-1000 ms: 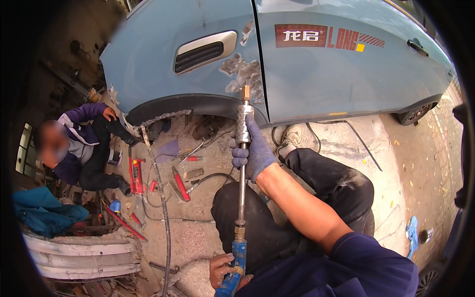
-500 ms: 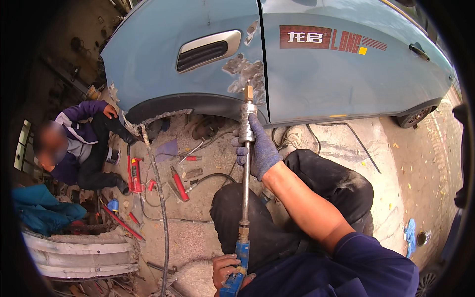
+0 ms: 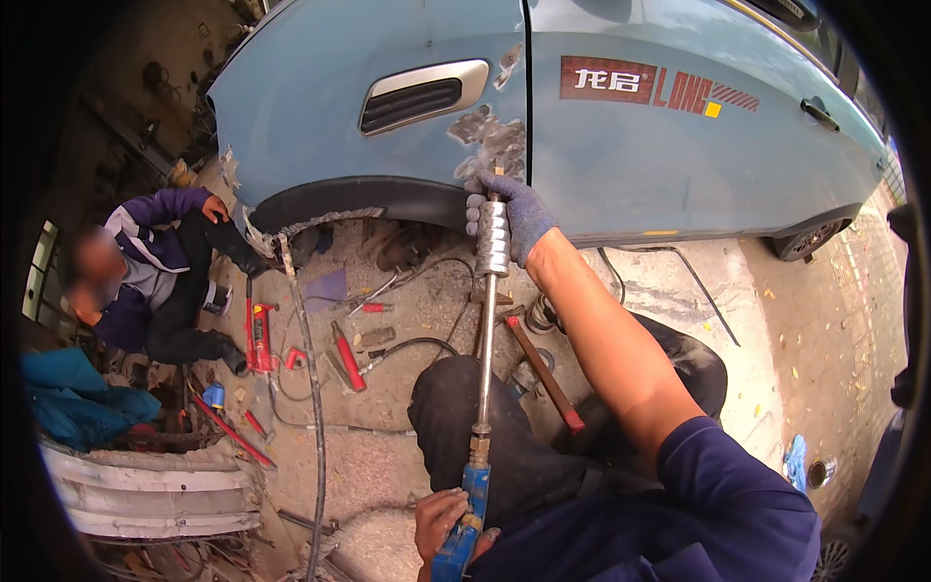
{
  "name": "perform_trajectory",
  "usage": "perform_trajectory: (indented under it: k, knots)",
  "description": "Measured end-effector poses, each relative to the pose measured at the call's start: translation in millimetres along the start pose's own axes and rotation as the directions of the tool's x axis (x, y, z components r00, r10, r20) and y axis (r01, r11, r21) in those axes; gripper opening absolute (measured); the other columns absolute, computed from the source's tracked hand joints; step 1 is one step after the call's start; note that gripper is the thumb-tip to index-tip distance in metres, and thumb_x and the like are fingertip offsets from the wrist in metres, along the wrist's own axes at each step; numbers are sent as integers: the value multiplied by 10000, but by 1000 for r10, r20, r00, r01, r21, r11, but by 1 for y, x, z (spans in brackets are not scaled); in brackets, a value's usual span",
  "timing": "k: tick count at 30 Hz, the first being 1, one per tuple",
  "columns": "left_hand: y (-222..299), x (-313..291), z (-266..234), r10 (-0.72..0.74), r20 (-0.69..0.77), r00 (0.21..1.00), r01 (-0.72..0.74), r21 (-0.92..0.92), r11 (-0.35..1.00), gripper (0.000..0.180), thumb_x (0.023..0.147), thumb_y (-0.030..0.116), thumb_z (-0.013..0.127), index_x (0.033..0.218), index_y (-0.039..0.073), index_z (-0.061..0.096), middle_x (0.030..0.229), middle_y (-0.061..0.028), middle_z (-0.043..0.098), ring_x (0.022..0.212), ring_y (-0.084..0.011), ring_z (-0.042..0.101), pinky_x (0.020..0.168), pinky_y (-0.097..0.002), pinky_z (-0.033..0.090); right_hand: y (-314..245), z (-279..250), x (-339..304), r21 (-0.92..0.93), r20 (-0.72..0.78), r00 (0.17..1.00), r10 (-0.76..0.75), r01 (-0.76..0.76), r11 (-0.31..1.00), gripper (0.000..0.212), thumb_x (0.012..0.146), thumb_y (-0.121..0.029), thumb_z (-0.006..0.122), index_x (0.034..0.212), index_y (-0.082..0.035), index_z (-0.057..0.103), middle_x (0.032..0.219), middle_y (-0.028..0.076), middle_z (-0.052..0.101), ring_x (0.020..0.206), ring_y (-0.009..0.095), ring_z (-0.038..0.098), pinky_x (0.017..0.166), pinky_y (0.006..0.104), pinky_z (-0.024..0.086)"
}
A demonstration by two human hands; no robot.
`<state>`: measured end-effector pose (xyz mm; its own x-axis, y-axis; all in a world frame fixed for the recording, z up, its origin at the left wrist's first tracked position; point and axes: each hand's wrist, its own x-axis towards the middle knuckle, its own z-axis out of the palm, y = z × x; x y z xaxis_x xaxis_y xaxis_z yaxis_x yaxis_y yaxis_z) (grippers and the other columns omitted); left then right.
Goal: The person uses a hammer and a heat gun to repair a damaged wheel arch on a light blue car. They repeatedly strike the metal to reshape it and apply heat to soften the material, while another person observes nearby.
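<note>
A slide hammer (image 3: pixel 486 359) spans from my lap to the blue car's fender (image 3: pixel 320 116), its long steel rod nearly upright in the head view. Down at its blue handle (image 3: pixel 472 495), my bare left hand (image 3: pixel 441 524) is closed. My right hand (image 3: pixel 519 215), in a grey-blue glove, has its fingers curled round the front end, just above the ribbed silver sliding weight (image 3: pixel 493 238). Past the glove, a brass-coloured tip (image 3: pixel 498 173) meets or nearly meets the scraped bare-metal patch (image 3: pixel 497 145); exact contact is unclear.
A hammer with a reddish handle (image 3: pixel 548 378) lies by my legs. Several red tools, including a red jack (image 3: pixel 260 335), and hoses lie on the floor at left. A dark hose (image 3: pixel 315 417) runs beside me. A person (image 3: pixel 165 262) sits at far left, near a bumper beam (image 3: pixel 155 495).
My gloved right hand has slid forward along the slide hammer, from the weight to the front end by the tip. The red-handled hammer now shows by my legs. The view has shifted slightly.
</note>
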<state>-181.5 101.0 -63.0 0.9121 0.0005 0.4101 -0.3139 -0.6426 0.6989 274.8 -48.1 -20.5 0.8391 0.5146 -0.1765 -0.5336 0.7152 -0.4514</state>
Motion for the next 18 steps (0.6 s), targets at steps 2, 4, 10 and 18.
perform_trajectory:
  k: [2,4,10,18]
  knots:
    - [-1,0,0,7,-27,1000,-8,-38,999,587,839,260,950,1292,43,646,1220,-157,680,1147,-359,694,999,-478,569,16,19,-29,-43,-134,990,-48,43,998,196,1029,-256,704,1034,-70,641,696,13,622,580,175,608,561,345,561]
    - [-4,0,2,9,-52,999,-13,-61,998,604,841,256,948,1310,40,634,1235,-163,675,1148,-368,696,997,-480,577,53,24,-77,-138,-230,971,66,-100,985,208,999,-247,752,1016,-67,650,675,18,620,571,184,627,558,349,566]
    - [-15,0,13,64,-8,998,-65,-62,996,609,844,272,937,1312,21,639,1269,-195,706,1159,-380,713,998,-477,585,132,-17,-149,-87,-136,980,144,-156,984,153,1005,-193,744,973,-93,633,699,22,632,586,191,647,553,369,582]
    - [-9,-5,10,22,-46,999,-24,-46,999,531,847,250,911,1255,4,675,1235,-203,717,1145,-393,720,994,-481,587,67,-4,-79,-127,-174,974,143,-167,978,267,1050,-318,708,1011,-55,678,674,38,646,574,217,646,567,396,586]
